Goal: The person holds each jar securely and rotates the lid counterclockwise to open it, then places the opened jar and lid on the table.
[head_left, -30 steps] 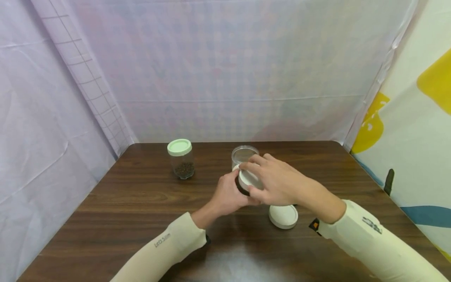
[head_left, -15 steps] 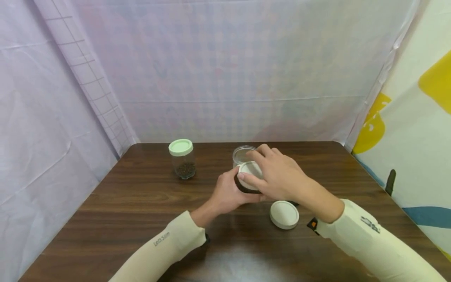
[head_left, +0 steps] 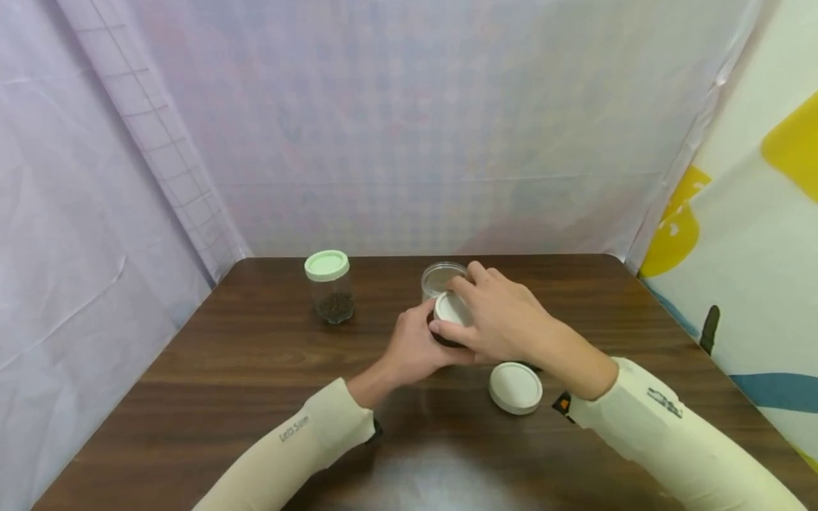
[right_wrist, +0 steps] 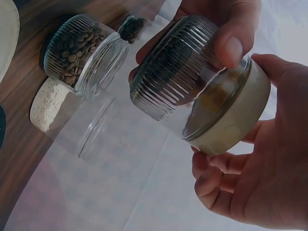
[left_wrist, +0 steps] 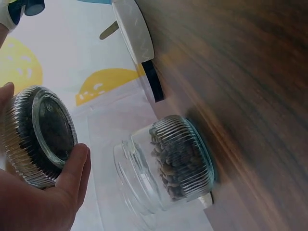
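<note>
Above the counter [head_left: 224,397], the left hand [head_left: 412,348], grip curled, holds a ribbed jar [right_wrist: 173,72], and the right hand [head_left: 511,319], grip half spread, pinches the jar's white lid [right_wrist: 236,115], with a loose lid [head_left: 515,387] to the near right.

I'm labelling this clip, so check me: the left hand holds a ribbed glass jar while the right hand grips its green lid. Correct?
Not quite: the lid is white, as the head view shows. The left hand holds the ribbed jar; the right hand grips that lid.

Cream lid [right_wrist: 240,118], clear ribbed jar [right_wrist: 168,67], brown wood-grained table [head_left: 255,369]
</note>
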Demonstrator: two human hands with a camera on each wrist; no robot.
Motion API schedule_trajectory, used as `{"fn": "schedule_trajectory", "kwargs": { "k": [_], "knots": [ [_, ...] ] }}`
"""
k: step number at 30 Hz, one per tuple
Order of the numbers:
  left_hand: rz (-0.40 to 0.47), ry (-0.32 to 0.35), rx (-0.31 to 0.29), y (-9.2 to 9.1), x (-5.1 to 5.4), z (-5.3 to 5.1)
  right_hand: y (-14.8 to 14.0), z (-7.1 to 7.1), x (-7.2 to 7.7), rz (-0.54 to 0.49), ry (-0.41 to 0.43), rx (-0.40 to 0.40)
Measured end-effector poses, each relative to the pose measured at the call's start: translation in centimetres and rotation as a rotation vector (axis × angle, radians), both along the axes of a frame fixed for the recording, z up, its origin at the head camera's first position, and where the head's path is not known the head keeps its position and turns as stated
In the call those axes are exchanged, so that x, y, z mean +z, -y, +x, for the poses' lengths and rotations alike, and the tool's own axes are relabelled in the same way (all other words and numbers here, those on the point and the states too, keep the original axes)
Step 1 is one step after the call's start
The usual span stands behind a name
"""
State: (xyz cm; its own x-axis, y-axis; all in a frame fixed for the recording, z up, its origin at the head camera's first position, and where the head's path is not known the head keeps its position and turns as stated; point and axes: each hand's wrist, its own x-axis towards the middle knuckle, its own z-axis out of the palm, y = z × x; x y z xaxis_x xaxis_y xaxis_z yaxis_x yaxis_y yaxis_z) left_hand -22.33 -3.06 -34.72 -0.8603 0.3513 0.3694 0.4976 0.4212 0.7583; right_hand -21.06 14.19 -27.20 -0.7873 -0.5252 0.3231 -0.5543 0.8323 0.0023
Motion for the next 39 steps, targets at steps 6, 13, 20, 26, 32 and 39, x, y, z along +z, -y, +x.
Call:
{"fn": "schedule_trajectory", "kwargs": {
  "k": [6, 13, 20, 26, 32, 39],
  "knots": [
    [0.043, 0.016, -0.002, 0.0, -0.1, 0.0, -0.5, -0.2, 0.2, -0.040, 0.015, 0.116],
    [0.062, -0.003, -0.018, -0.1, -0.4, 0.0, -1.0, -0.4, 0.0, -0.099, 0.073, 0.192],
    [0.069, -0.029, -0.002, -0.1, -0.7, 0.0, -1.1, -0.3, 0.1, -0.138, 0.081, 0.208],
    [0.067, -0.022, 0.001, -0.1, -0.8, 0.0, -1.3, -0.4, 0.0, -0.111, 0.045, 0.232],
    [0.073, -0.019, -0.017, 0.1, -0.7, 0.1, -1.5, -0.4, 0.1, -0.104, 0.040, 0.265],
    [0.086, -0.002, -0.023, 0.3, -0.7, 0.1, -1.6, -0.3, 0.3, -0.105, 0.046, 0.281]
  ]
}}
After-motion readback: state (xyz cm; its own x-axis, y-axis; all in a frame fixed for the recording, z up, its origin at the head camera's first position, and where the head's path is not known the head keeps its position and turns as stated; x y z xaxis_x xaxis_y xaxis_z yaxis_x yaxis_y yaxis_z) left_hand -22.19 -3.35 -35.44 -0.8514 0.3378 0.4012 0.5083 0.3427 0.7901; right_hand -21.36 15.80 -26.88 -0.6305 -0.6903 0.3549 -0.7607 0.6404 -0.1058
